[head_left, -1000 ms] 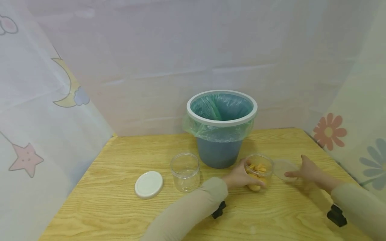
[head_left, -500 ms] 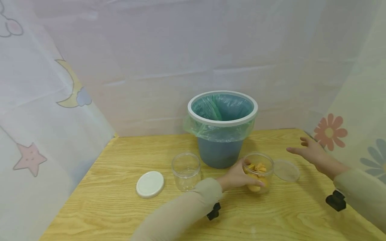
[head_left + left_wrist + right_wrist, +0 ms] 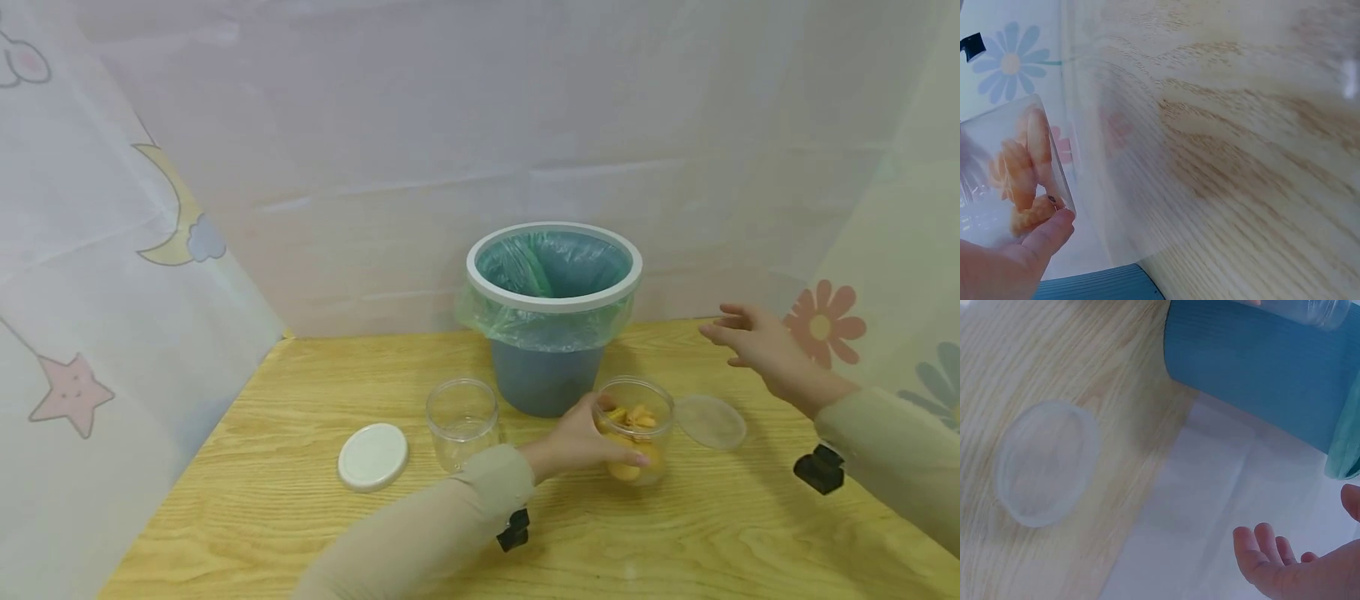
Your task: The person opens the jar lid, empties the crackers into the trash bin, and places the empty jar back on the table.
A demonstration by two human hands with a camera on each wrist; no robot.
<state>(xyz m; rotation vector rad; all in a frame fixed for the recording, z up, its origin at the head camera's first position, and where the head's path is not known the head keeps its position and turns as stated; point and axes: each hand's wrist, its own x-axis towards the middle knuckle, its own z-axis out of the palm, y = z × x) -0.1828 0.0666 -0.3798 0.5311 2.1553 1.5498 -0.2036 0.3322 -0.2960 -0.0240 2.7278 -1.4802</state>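
Observation:
My left hand [image 3: 570, 437] grips the side of a clear plastic jar [image 3: 660, 433] with no lid on. Inside it are several golden cookies [image 3: 637, 417], also visible through the wall of the jar in the left wrist view, where the thumb [image 3: 1054, 234] presses near the base. Whether the jar touches the table I cannot tell. My right hand [image 3: 772, 354] is raised at the right, fingers loosely bent and holding nothing. Below and left of it a translucent round lid [image 3: 710, 422] lies flat on the table. The right wrist view shows the fingers [image 3: 1266, 550] apart from that lid.
A blue trash bin [image 3: 546, 379] with a green bag liner and pale rim stands behind the jar. Left of it are a second clear jar [image 3: 461, 425] and a white round lid [image 3: 372, 457] on the wooden table [image 3: 247, 517]. Patterned cloth hangs around.
My right hand has let go of the translucent lid, leaving it on the table, and has risen away. The left hand has shifted slightly left with the cookie jar.

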